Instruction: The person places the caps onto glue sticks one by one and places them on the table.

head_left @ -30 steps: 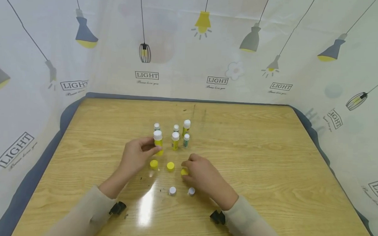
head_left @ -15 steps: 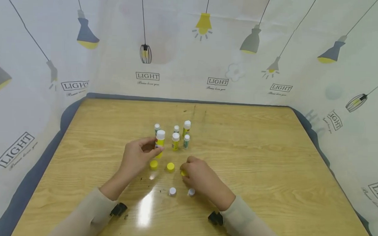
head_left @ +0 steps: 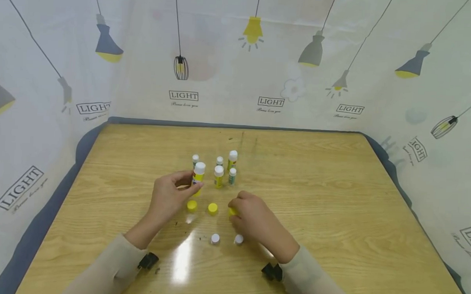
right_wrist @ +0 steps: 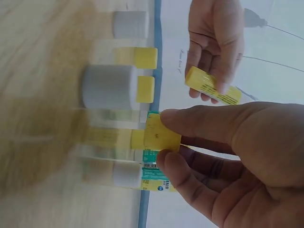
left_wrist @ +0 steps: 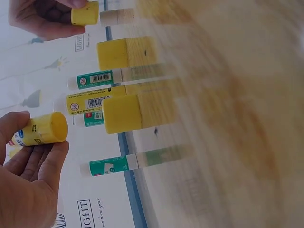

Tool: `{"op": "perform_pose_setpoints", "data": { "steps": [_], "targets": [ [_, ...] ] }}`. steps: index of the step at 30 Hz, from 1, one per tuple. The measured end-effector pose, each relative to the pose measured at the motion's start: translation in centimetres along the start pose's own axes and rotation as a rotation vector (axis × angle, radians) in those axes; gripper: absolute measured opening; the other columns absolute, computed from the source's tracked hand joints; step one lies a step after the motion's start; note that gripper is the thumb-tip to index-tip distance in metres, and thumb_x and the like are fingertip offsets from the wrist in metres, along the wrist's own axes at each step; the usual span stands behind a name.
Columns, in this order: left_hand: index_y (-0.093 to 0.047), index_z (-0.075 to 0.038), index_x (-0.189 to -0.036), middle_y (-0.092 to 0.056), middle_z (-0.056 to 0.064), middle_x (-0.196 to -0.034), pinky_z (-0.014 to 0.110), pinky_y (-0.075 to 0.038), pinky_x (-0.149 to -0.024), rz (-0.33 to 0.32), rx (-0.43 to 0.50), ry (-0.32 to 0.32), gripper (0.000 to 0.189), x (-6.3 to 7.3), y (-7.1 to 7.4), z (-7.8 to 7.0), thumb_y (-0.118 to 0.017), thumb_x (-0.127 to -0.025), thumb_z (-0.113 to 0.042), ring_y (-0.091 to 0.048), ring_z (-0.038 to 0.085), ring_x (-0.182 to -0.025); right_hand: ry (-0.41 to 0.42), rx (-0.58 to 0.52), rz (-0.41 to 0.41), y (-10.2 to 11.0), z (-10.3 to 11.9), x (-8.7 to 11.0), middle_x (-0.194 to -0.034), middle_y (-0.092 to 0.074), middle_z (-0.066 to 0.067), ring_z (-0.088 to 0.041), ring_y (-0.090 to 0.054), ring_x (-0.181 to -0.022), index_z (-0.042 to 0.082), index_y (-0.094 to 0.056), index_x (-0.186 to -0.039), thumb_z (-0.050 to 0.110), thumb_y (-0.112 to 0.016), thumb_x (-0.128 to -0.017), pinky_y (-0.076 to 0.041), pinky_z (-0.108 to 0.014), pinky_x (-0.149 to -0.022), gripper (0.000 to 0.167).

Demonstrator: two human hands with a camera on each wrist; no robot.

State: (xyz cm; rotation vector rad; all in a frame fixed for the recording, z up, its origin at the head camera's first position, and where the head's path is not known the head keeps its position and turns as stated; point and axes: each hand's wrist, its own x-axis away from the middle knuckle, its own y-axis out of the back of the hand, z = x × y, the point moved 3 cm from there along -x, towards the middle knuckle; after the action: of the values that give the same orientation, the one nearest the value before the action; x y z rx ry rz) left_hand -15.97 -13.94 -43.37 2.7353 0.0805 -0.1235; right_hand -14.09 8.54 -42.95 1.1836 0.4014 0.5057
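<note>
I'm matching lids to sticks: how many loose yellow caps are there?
3: left yellow cap and middle yellow cap on the table, third yellow cap in the right hand's grip.

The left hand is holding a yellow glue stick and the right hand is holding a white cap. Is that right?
Almost! The cap's colour is wrong: the right hand holds a yellow cap, as the right wrist view shows. The left hand does hold a yellow glue stick.

white-topped yellow glue stick [head_left: 198, 177], slightly tilted, raised in left hand [head_left: 168, 195], yellow cap [right_wrist: 159, 135], pinched in right hand [head_left: 254, 217]
</note>
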Motion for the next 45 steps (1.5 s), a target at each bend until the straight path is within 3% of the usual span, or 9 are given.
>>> {"op": "perform_pose_setpoints", "data": {
  "steps": [5,8,14,19,28,35,45],
  "targets": [
    [-0.074,-0.004,-0.118,-0.075,0.014,-0.112,0.024,-0.062,-0.078,-0.009,-0.008,0.004,0.04,0.2,0.2,-0.2,-0.086,-0.083,-0.018,-0.074,0.026,-0.099,-0.018,-0.067,-0.065,0.8,-0.1,0.0,-0.096,-0.067,-0.001,-0.01,-0.058,-0.077,0.006,-0.076,-0.109,0.009,-0.078,-0.085,-0.053,-0.024,-0.066,0.024],
    [-0.076,-0.008,-0.115,-0.076,0.011,-0.11,0.027,-0.062,-0.077,-0.032,-0.03,-0.029,0.039,0.3,0.4,-0.4,-0.088,-0.081,-0.021,-0.075,0.024,-0.096,-0.054,-0.113,-0.105,1.2,-0.1,0.0,-0.098,-0.067,0.0,-0.009,-0.059,-0.078,0.008,-0.075,-0.111,0.01,-0.079,-0.087,-0.053,-0.021,-0.067,0.025],
    [-0.079,-0.013,-0.107,-0.078,0.005,-0.104,0.031,-0.063,-0.08,-0.095,-0.163,-0.239,0.032,0.5,0.4,-1.0,-0.091,-0.077,-0.018,-0.075,0.019,-0.092,-0.106,-0.334,-0.226,2.0,-0.2,0.1,-0.104,-0.069,-0.004,-0.015,-0.068,-0.086,0.005,-0.074,-0.111,0.005,-0.08,-0.086,-0.062,-0.028,-0.075,0.026],
    [-0.08,-0.01,-0.105,-0.078,0.004,-0.099,0.03,-0.063,-0.07,-0.148,-0.312,-0.425,0.033,0.8,0.3,-1.5,-0.092,-0.074,-0.012,-0.073,0.015,-0.083,-0.126,-0.511,-0.321,2.4,-0.4,0.1,-0.104,-0.072,-0.004,-0.016,-0.069,-0.092,0.004,-0.074,-0.111,0.002,-0.081,-0.085,-0.063,-0.028,-0.078,0.027],
    [-0.078,-0.008,-0.106,-0.076,0.006,-0.106,0.03,-0.063,-0.073,-0.151,-0.495,-0.589,0.034,1.3,-0.1,-2.4,-0.09,-0.075,-0.009,-0.074,0.019,-0.089,-0.17,-0.821,-0.387,2.7,-0.8,0.1,-0.107,-0.073,-0.008,-0.026,-0.07,-0.101,0.005,-0.073,-0.11,-0.001,-0.078,-0.087,-0.062,-0.027,-0.081,0.025],
    [-0.077,-0.005,-0.103,-0.075,0.007,-0.107,0.032,-0.062,-0.085,-0.141,-0.559,-0.686,0.033,1.8,-0.4,-3.1,-0.092,-0.073,-0.006,-0.072,0.022,-0.098,-0.211,-0.899,-0.407,2.6,-1.0,0.2,-0.111,-0.073,-0.008,-0.023,-0.07,-0.103,0.007,-0.073,-0.114,0.001,-0.076,-0.089,-0.062,-0.026,-0.081,0.026],
    [-0.079,-0.003,-0.101,-0.076,0.01,-0.103,0.033,-0.062,-0.083,-0.167,-0.679,-0.834,0.031,2.0,-0.7,-3.7,-0.092,-0.073,-0.005,-0.072,0.024,-0.095,-0.244,-0.91,-0.418,2.4,-1.2,0.0,-0.11,-0.074,-0.006,-0.02,-0.07,-0.102,0.008,-0.074,-0.114,0.007,-0.077,-0.09,-0.061,-0.026,-0.083,0.024]
  ]
}}
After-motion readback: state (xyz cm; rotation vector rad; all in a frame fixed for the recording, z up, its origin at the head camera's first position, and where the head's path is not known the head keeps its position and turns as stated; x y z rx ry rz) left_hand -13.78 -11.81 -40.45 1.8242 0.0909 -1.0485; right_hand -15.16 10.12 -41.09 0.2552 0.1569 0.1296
